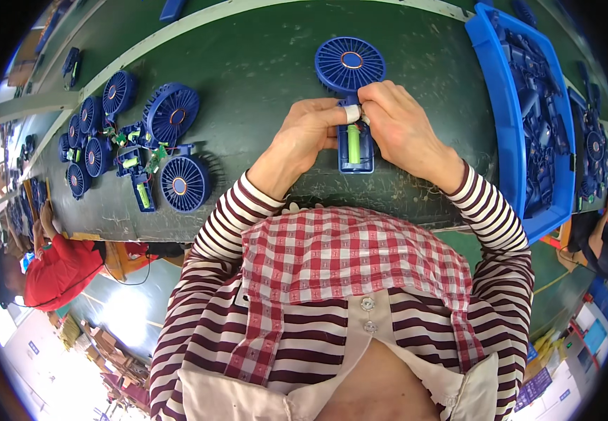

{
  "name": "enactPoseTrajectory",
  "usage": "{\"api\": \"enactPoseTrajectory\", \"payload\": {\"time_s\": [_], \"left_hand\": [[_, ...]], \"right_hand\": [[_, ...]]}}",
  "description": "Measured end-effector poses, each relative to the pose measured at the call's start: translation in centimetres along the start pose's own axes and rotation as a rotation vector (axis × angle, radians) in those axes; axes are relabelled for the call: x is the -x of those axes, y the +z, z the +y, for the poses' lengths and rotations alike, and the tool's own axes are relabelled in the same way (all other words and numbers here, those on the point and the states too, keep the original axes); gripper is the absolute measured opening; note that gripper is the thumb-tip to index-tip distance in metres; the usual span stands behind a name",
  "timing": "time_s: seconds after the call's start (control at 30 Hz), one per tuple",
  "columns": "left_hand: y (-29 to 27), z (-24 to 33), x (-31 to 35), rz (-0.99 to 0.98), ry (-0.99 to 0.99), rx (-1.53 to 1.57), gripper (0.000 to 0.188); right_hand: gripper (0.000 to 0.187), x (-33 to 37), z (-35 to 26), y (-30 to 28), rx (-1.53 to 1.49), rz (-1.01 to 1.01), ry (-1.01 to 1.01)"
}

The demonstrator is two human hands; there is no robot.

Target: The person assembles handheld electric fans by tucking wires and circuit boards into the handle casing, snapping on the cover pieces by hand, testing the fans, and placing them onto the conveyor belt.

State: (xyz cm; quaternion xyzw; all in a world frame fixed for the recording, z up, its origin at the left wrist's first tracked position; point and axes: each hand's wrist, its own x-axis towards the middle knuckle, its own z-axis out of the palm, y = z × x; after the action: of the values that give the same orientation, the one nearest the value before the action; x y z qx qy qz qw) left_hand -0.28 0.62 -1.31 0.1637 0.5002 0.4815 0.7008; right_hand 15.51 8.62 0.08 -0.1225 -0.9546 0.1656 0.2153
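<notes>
Twelve o'clock: while our left hand point(304, 135) grips the round-headed blue plastic fan point(351, 62), our right hand point(403, 133) pinches something hidden.
Handle point(356, 168): inner fitting, probably; next needs gentleness.

One fisheye view from the person's head — facing down.
It looks from near above on the bare left hand point(302, 137) and bare right hand point(403, 132), with the flat, dark-green, scratched worktable point(262, 70) spreading widely around.
</notes>
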Motion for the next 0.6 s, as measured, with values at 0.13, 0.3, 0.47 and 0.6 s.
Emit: {"api": "enactPoseTrajectory", "payload": {"time_s": [0.13,0.3,0.47,0.6], "left_hand": [[-0.3,-0.3,-0.1,-0.022,0.001,-0.065,0.02],[0.1,-0.8,-0.2,0.021,0.008,-0.056,0.018],[0.3,-1.1,-0.3,0.061,-0.012,-0.011,0.016],[0.0,-1.5,-0.8,0.072,-0.048,0.005,0.019]], "right_hand": [[0.013,0.0,-0.2,0.0,0.007,0.006,0.007],[0.013,0.3,-0.3,0.2,0.026,-0.001,0.031],[0.013,0.8,-0.7,0.6,0.13,0.04,0.143],[0.011,0.7,-0.5,0.7,0.097,0.026,0.19]]}}
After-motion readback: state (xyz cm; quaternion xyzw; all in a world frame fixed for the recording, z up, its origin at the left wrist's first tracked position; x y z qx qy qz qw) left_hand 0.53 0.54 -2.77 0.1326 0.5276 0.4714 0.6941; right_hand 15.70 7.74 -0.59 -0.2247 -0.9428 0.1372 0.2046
